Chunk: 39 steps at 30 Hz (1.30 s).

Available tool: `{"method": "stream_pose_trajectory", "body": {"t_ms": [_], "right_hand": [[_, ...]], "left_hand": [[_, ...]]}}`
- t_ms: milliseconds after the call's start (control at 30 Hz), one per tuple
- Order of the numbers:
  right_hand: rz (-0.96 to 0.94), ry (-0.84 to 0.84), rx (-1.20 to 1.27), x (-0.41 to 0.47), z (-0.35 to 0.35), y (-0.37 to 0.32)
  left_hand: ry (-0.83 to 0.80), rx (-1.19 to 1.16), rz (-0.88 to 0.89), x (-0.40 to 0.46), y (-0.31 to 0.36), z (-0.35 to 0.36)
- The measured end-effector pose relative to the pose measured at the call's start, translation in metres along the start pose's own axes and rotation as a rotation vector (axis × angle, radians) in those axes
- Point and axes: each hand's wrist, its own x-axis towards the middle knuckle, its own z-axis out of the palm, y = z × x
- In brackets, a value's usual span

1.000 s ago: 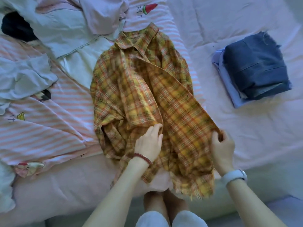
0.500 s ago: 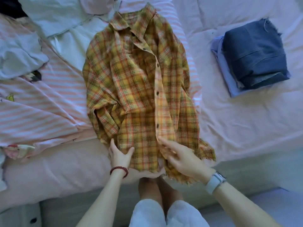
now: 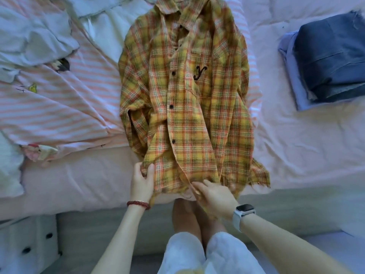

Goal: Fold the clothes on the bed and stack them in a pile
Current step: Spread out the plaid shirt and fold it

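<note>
A yellow and orange plaid shirt (image 3: 189, 99) lies face up on the bed, collar at the far end, button placket down its middle, a dark letter on the chest pocket. My left hand (image 3: 141, 180) pinches the shirt's lower left hem corner between thumb and fingers. My right hand (image 3: 212, 195) grips the hem near the bottom of the placket, fingers curled into the cloth. A folded pile (image 3: 327, 58) of a dark blue garment on a light blue one sits at the right.
Unfolded clothes lie at the left: a pink striped garment (image 3: 59, 107) and pale blue-white pieces (image 3: 33, 38). The pink sheet (image 3: 306, 151) stretches right of the shirt. A white box with holes (image 3: 25, 244) stands by the bed's front edge. My legs are below.
The right front panel has been drawn across and laid over the shirt, closing it. My left hand went from the shirt's middle to the left hem corner; my right hand moved left to the placket's bottom.
</note>
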Motion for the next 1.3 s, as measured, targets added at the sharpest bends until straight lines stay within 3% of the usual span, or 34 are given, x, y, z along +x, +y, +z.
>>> {"method": "stream_pose_trajectory", "body": {"t_ms": [100, 167, 267, 333, 533, 633, 833, 933, 1033, 1133, 1300], "right_hand": [[-0.246, -0.265, -0.023, -0.005, 0.01, -0.005], [-0.26, -0.396, -0.05, -0.003, 0.009, -0.006], [-0.226, -0.408, -0.05, 0.001, 0.006, -0.009], [-0.221, -0.35, -0.041, 0.004, 0.002, -0.014], [-0.034, 0.072, 0.133, 0.026, -0.022, -0.036], [0.034, 0.202, 0.196, 0.048, -0.051, -0.039], [0.149, 0.35, 0.239, 0.109, -0.125, -0.036], [0.213, 0.418, 0.299, 0.14, -0.154, -0.043], [0.346, 0.445, 0.389, 0.172, -0.169, -0.055], [0.493, 0.418, 0.425, 0.199, -0.174, -0.065], [0.635, 0.483, 0.518, 0.22, -0.175, -0.067]], "left_hand": [[0.006, 0.08, -0.008, -0.016, -0.016, -0.014], [-0.034, 0.231, -0.081, -0.02, -0.029, -0.02], [-0.141, 0.363, -0.259, -0.014, -0.04, -0.025], [-0.161, 0.359, -0.31, -0.005, -0.037, -0.03], [-0.019, 0.315, -0.095, 0.021, -0.008, -0.046], [-0.004, 0.29, -0.01, 0.045, 0.017, -0.047], [0.087, 0.167, 0.124, 0.123, 0.076, -0.045], [0.104, 0.103, -0.015, 0.17, 0.092, -0.05], [-0.068, 0.009, -0.167, 0.204, 0.097, -0.05], [-0.157, 0.019, -0.101, 0.221, 0.1, -0.043], [0.006, 0.059, 0.072, 0.229, 0.107, -0.048]]}}
